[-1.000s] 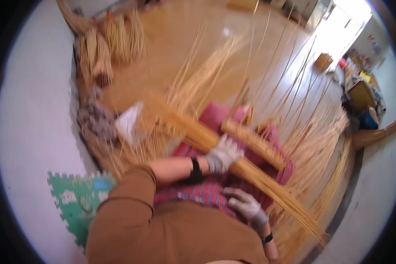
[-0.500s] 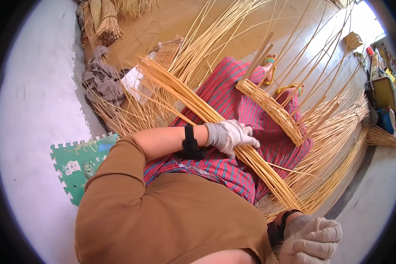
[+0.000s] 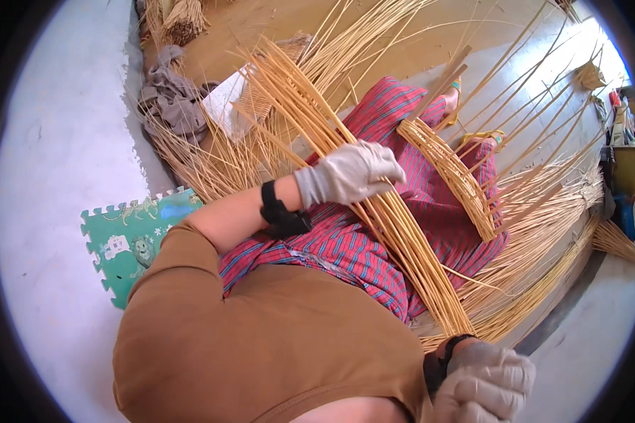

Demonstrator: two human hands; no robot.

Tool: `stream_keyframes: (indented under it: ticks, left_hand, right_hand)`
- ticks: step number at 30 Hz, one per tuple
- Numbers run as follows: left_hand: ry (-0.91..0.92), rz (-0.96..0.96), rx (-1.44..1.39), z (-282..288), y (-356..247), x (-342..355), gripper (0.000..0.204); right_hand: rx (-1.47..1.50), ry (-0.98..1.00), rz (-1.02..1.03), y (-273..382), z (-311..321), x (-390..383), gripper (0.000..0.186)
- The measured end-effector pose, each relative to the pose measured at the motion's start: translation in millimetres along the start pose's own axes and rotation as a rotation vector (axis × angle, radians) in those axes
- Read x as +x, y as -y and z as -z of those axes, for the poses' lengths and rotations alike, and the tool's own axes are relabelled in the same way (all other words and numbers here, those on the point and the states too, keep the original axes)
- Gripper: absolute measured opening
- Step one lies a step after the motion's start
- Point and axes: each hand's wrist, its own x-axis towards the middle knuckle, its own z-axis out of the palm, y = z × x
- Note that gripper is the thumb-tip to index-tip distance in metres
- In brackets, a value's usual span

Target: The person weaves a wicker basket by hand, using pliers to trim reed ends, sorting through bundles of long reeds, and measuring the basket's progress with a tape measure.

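Likely a weaving workshop: cane bundle [image 3: 404, 240], strewn canes [image 3: 547, 225], woven band [image 3: 449, 175]

We find the scene bright, with strong light from the upper right, where glare washes out to white and leaves a pale sheen on the smooth tan-and-grey floor [image 3: 483, 60]. The pale, bluish-white plastered wall [image 3: 56, 211] is softly lit. Fisheye distortion curves straight edges toward black, vignetted corners.

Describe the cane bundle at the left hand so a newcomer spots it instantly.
Start at the red striped cloth over the person's legs. A straight cane bundle slants across it, beneath the gloved left hand. Unlike the short woven band to its right, its canes run lengthwise, unwoven.
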Motion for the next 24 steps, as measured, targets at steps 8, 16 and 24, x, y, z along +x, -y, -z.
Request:
stream_keyframes:
  ticks: [8, 16, 24]
  left_hand:
    - [-0.112, 0.140, 0.076, 17, 21, -21, 0.023]
    - [-0.102, 0.127, 0.323, 12, 24, -16, 0.023]
    - [-0.081, 0.201, 0.425, 32, 22, -32, 0.018]
  right_hand:
    - [0.049, -0.256, 0.031, -18, -14, 16, 0.025]
    - [0.111, -0.010, -0.036, -20, 13, -6, 0.021]
    - [-0.254, 0.763, -1.091, -109, -1, -100, 0.036]
